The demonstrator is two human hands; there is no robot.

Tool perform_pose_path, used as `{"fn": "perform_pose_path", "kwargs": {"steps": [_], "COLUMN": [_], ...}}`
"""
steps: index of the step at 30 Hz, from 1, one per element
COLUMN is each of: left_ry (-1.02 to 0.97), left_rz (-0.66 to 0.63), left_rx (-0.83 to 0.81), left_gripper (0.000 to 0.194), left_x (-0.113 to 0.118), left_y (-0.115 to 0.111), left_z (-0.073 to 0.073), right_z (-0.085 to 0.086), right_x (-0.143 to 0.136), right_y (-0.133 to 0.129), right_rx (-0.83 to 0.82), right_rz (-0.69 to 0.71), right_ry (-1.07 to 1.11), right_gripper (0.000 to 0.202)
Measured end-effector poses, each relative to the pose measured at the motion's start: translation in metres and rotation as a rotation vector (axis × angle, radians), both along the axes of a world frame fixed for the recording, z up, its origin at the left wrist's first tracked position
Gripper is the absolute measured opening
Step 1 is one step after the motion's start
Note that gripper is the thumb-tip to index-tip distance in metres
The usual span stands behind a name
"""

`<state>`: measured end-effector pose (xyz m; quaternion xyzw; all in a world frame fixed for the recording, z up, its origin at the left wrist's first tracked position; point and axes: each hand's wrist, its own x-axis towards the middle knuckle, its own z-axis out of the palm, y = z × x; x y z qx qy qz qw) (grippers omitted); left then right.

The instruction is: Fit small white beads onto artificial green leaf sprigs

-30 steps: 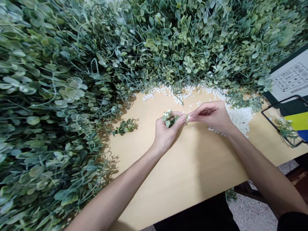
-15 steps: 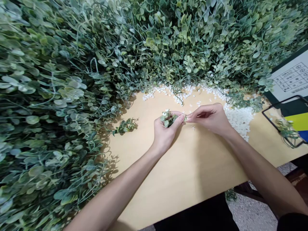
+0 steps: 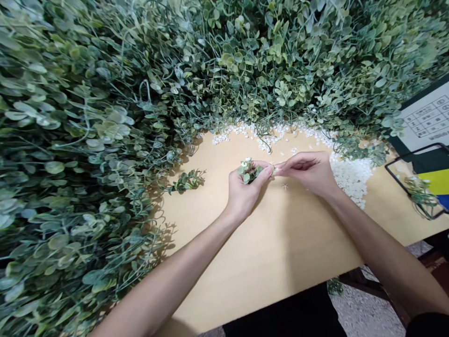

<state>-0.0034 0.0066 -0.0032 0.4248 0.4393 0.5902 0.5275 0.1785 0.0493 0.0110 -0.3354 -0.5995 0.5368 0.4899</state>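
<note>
Left hand (image 3: 243, 193): thumb and fingers are closed around a leafy sprig (image 3: 247, 177), the thumb pressed along it towards the right fingertips.
Right hand (image 3: 312, 172): thumb and forefinger are together in a pinch at the sprig's far end; whether they hold the stem or some tiny bit is too small to tell.
Sprig: it lies across the left fingers, leaves and small white heads showing above them, its tip poking out between the two hands.
Why this grip: the left hand seems to steady the sprig and leave its tip bare, so that the right fingers can work there.
White pile (image 3: 352, 181): on the table (image 3: 245, 276), to the right of the right fingers and partly behind that hand, probably kept there for easy reach.
Star-shaped bit (image 3: 285, 186): on the table just nearer than the right fingertips.
Second sprig (image 3: 186, 181): lying to the left of the left fingers, well apart, against the foliage edge.
Foliage (image 3: 147, 131): heaped beyond and left of both hands, perhaps pushed back to give the fingers room.
Wire frame (image 3: 396, 181): far right of the right fingers, with greenery lying at it.
</note>
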Motion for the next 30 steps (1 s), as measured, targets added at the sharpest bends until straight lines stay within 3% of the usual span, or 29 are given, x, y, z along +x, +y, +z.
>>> {"fn": "perform_pose_path", "kwargs": {"steps": [8,19,30], "left_ry": [0.045,0.01,0.06], "left_rz": [0.042,0.02,0.004], "left_rx": [0.012,0.02,-0.002], "left_gripper": [0.027,0.026,0.027], "left_x": [0.0013,0.0021,-0.0003], "left_y": [0.0001,-0.0001,-0.0003], "left_z": [0.0,0.0008,0.0005], "right_z": [0.0036,0.0067,0.0042], "right_x": [-0.0005,-0.0029,-0.0022], "right_y": [-0.0027,-0.0019,-0.0017], "right_rx": [0.015,-0.017,0.002], "right_rz": [-0.003,-0.043,-0.056], "right_ry": [-0.058,0.029,-0.016], "right_gripper": [0.026,0.04,0.038]}}
